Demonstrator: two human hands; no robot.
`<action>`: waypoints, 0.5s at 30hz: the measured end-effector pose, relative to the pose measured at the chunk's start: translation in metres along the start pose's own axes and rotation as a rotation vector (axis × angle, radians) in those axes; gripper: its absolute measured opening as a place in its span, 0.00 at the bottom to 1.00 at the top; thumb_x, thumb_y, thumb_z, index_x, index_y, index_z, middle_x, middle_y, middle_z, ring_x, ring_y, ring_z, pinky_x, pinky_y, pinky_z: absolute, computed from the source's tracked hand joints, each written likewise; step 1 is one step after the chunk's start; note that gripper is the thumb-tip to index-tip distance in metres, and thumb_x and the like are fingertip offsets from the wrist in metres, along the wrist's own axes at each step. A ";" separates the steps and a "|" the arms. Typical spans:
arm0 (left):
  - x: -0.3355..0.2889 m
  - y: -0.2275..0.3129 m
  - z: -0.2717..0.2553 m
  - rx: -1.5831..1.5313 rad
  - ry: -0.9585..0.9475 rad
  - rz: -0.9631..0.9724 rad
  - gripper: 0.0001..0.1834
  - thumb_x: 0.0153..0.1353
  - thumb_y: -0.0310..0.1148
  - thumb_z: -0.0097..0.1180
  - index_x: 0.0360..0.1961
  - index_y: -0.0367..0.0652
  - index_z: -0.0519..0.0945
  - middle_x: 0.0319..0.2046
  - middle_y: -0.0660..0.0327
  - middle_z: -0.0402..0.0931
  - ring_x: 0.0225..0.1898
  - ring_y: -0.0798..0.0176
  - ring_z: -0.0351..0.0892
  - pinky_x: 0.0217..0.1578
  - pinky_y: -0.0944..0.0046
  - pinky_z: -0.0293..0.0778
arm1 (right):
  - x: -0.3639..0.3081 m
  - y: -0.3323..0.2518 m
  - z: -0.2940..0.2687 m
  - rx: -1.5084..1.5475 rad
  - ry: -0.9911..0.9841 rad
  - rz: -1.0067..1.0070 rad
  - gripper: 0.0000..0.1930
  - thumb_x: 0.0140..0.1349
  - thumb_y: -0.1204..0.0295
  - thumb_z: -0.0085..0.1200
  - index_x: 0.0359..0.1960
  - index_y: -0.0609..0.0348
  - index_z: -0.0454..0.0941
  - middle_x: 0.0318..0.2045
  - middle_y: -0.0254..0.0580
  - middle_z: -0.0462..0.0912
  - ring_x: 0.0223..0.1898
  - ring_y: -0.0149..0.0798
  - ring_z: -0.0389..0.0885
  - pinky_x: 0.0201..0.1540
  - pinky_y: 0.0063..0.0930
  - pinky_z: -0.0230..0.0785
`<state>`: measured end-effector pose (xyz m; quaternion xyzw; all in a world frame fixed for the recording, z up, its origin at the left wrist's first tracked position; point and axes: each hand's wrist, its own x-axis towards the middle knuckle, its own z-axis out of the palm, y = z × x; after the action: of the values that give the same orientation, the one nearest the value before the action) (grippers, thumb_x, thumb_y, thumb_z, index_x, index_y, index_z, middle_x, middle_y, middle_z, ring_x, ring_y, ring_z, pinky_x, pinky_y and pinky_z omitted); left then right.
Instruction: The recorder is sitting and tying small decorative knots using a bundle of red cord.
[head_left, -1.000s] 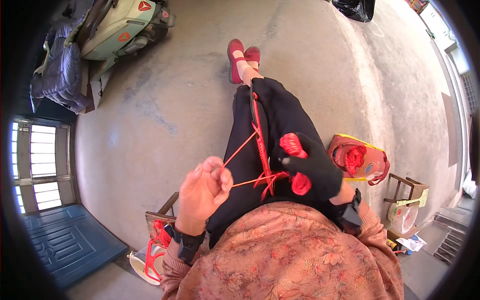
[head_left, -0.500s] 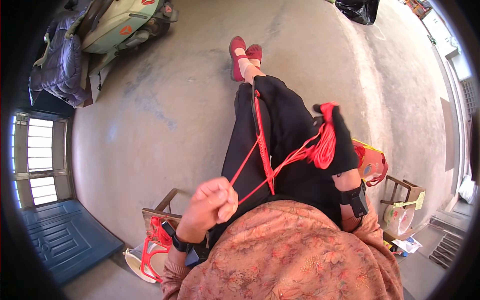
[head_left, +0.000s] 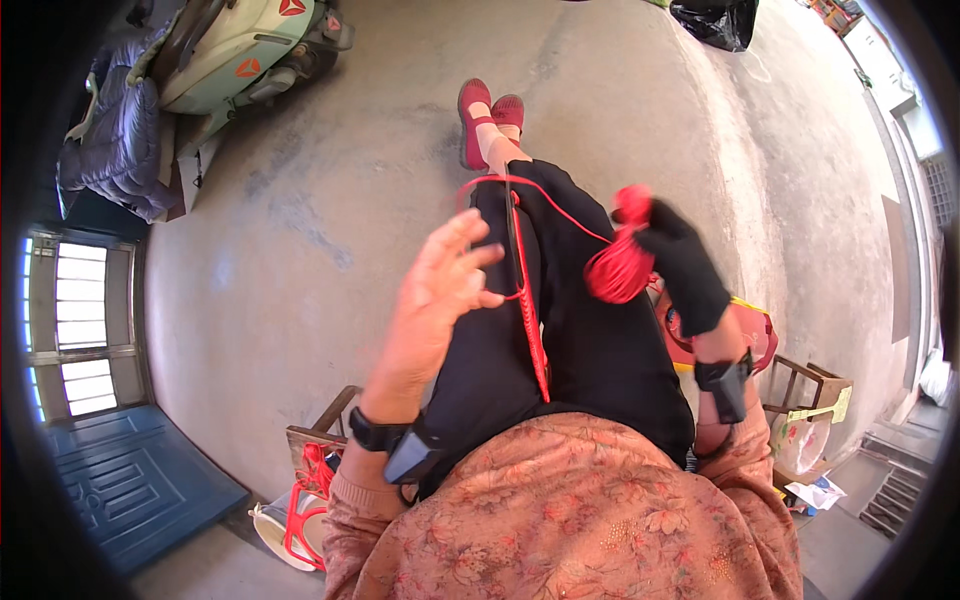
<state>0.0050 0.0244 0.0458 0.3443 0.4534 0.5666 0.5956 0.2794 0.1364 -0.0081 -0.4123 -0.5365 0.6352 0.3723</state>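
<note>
A narrow strip wound with red cord [head_left: 532,340] lies along my lap, a thin dark rim [head_left: 517,235] running up its far part. My bare left hand [head_left: 445,275] is raised just left of it, fingers spread and slightly blurred. A loose strand of red cord [head_left: 560,207] arcs from the bundle across to this hand, and a short length runs from near the thumb to the wound strip. Whether the fingers touch the cord is unclear. My right hand [head_left: 685,265], in a black glove, grips a red cord bundle [head_left: 622,268] above my right thigh.
Beside my left hip stands a wooden stool [head_left: 318,440] with red cord and a red frame [head_left: 300,525]. A red bag [head_left: 758,335] and a small wooden chair [head_left: 810,390] are at my right. A scooter [head_left: 240,60] is parked far left; a black plastic bag [head_left: 715,22] lies far right.
My left hand has risen away from me and its closed fingers have spread. The taut cord now hangs in a loose arc. My right hand has shifted slightly left with the bundle.
</note>
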 end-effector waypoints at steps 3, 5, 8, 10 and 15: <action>0.005 -0.024 0.002 0.040 0.011 -0.293 0.26 0.65 0.26 0.52 0.64 0.39 0.64 0.55 0.55 0.68 0.47 0.64 0.75 0.43 0.66 0.77 | -0.008 -0.008 0.059 -0.621 -0.097 -0.214 0.22 0.53 0.75 0.62 0.52 0.60 0.76 0.45 0.39 0.81 0.46 0.36 0.80 0.48 0.30 0.72; 0.002 -0.041 0.001 0.000 0.044 -0.242 0.24 0.65 0.26 0.53 0.62 0.39 0.66 0.52 0.59 0.71 0.45 0.67 0.76 0.42 0.66 0.78 | -0.008 -0.017 0.082 -0.857 -0.104 -0.164 0.24 0.53 0.77 0.60 0.54 0.60 0.74 0.44 0.42 0.81 0.46 0.38 0.80 0.49 0.30 0.72; 0.000 -0.056 -0.003 -0.262 0.033 -0.235 0.17 0.64 0.29 0.57 0.54 0.43 0.74 0.47 0.63 0.77 0.43 0.71 0.77 0.39 0.69 0.77 | -0.010 -0.024 0.101 -0.324 -0.157 -0.176 0.27 0.52 0.80 0.58 0.58 0.60 0.71 0.47 0.44 0.80 0.48 0.39 0.80 0.51 0.31 0.72; 0.003 -0.054 -0.009 -0.220 0.097 -0.218 0.15 0.65 0.31 0.56 0.52 0.44 0.75 0.47 0.62 0.77 0.43 0.71 0.78 0.38 0.69 0.77 | -0.012 -0.027 0.101 -0.433 -0.159 -0.250 0.29 0.53 0.81 0.57 0.59 0.60 0.69 0.50 0.45 0.78 0.50 0.38 0.79 0.53 0.30 0.71; -0.013 0.002 -0.029 -0.428 0.178 -0.102 0.17 0.68 0.44 0.50 0.53 0.49 0.74 0.47 0.63 0.77 0.44 0.68 0.76 0.35 0.68 0.73 | -0.014 -0.036 0.085 -0.297 0.012 -0.121 0.31 0.53 0.80 0.58 0.62 0.61 0.66 0.57 0.48 0.74 0.55 0.38 0.76 0.55 0.29 0.70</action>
<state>-0.0222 0.0083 0.0391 0.1358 0.3904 0.6471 0.6406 0.2069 0.0972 0.0365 -0.4336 -0.6463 0.5226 0.3481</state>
